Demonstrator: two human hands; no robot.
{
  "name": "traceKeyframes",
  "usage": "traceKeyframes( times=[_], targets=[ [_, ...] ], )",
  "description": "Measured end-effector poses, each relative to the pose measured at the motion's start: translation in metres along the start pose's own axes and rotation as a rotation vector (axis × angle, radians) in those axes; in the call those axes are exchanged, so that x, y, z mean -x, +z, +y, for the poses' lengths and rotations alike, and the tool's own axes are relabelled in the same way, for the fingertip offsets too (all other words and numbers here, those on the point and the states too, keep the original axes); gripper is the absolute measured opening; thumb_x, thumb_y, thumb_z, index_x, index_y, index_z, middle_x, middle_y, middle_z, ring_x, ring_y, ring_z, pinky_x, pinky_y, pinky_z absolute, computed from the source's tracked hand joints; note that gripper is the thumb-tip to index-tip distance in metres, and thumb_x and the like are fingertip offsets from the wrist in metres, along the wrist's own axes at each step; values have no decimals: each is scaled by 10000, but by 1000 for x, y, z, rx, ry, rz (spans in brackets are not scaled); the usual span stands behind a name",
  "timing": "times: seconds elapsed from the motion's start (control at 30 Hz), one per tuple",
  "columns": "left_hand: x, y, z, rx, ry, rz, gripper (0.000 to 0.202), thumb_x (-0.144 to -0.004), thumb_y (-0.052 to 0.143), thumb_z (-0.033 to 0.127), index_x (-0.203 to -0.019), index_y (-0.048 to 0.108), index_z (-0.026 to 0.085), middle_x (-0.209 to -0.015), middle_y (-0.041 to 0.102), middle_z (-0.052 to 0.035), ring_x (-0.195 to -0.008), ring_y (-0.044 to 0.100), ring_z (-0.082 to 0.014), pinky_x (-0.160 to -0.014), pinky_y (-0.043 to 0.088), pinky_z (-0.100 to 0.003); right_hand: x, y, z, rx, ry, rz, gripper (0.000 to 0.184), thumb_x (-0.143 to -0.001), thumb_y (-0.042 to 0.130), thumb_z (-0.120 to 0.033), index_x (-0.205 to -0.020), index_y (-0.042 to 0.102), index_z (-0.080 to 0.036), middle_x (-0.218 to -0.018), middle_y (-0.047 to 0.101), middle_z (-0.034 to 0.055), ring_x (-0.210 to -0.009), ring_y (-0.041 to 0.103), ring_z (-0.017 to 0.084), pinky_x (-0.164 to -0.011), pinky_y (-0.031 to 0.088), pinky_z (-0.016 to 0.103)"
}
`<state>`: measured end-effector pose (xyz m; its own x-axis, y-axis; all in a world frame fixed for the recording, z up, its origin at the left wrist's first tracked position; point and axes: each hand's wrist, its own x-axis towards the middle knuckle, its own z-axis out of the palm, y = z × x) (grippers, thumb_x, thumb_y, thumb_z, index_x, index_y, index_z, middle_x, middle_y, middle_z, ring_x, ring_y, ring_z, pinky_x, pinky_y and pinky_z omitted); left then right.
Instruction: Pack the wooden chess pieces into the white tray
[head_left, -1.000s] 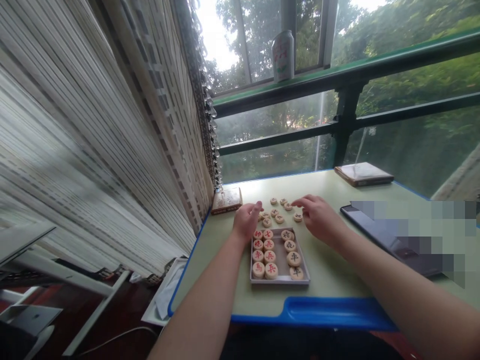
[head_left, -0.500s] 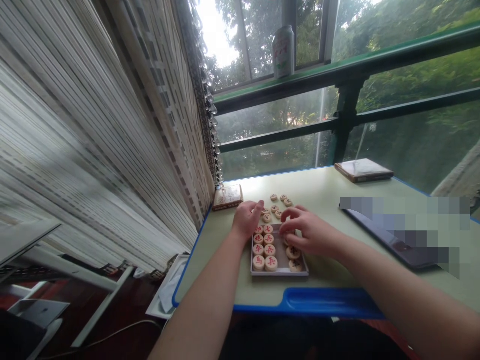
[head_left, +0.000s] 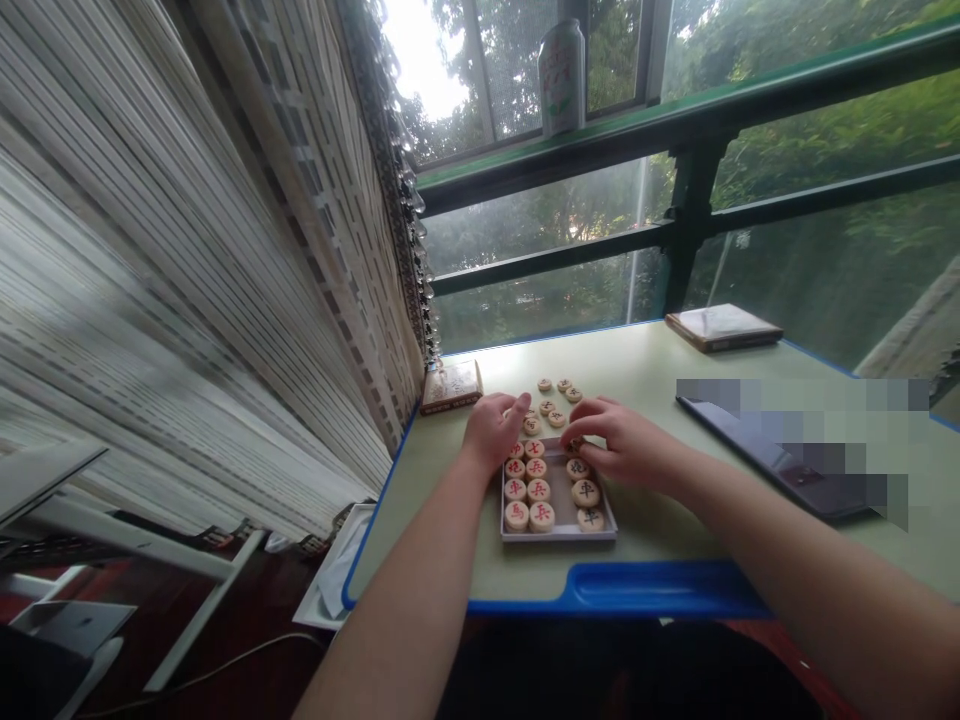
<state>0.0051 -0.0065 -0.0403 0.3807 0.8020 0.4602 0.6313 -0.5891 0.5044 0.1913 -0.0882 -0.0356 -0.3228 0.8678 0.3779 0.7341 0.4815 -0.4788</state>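
Note:
A shallow open box [head_left: 559, 535] holds round wooden Chinese chess pieces. Red-marked pieces [head_left: 537, 491] fill two columns on its left side, and dark-marked ones [head_left: 585, 493] stand in a column along the right wall. At the box's far left corner lies my left hand [head_left: 491, 435], fingers curled and mostly hidden, thumb stretched to the right. My right hand [head_left: 615, 442] is bent over the far right part of the box, its fingertips closed on a chess piece [head_left: 574, 446] that is largely covered. Just beyond the box, several loose pieces [head_left: 555, 419] lie on the table.
A small brown-and-white box [head_left: 452, 385] sits at the table's [head_left: 420, 535] left corner, another flat box [head_left: 724, 327] at the back right. A dark flat device [head_left: 772, 450], partly blurred, lies on the right. A can [head_left: 562, 80] stands on the window rail; a curtain [head_left: 225, 250] hangs at left.
My right hand has shifted slightly toward the far end of the box, uncovering more dark-marked pieces in the right column. My left hand keeps its place. The view has tilted slightly downward.

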Motion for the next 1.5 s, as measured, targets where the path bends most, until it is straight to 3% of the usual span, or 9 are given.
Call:
traceKeyframes(
  times=[0.27,0.53,1.0,1.27,1.5],
  targets=[
    [1,0,0,-30,33,-14,516,-865,340,503,-678,673,156,-703,657,-52,-696,572,-147,-673,403,-256,-1,3,6,-3,-2,27,182,-745,527,-175,-803,695,-215,-901,604,61,-925,522,210,-849,428,371],
    [1,-1,3,-88,74,-15,496,-866,356,481,-622,648,163,-655,632,-41,-673,552,-142,-664,391,-256,2,-2,-3,-87,-103,36,289,-694,505,-61,-724,725,-246,-866,578,51,-866,524,184,-802,438,332],
    [1,-1,5,-41,65,5,495,-866,366,477,-660,681,155,-705,659,-59,-730,581,-156,-723,417,-265,2,-4,-6,-61,-84,14,244,-686,510,-91,-674,713,-227,-816,586,49,-833,519,181,-784,425,316],
    [1,0,4,-47,74,15,493,-868,363,480,-663,673,156,-713,656,-57,-731,577,-156,-721,414,-269,5,-10,-14,-216,-58,-107,276,-682,501,-55,-643,715,-224,-794,568,35,-818,527,161,-770,424,281],
    [1,0,4,-65,92,9,490,-867,365,479,-651,668,160,-688,645,-54,-719,569,-155,-709,411,-271,6,-6,-15,-121,-109,-164,281,-666,505,-41,-610,710,-225,-752,555,33,-800,490,170,-780,397,317]
  ],
)
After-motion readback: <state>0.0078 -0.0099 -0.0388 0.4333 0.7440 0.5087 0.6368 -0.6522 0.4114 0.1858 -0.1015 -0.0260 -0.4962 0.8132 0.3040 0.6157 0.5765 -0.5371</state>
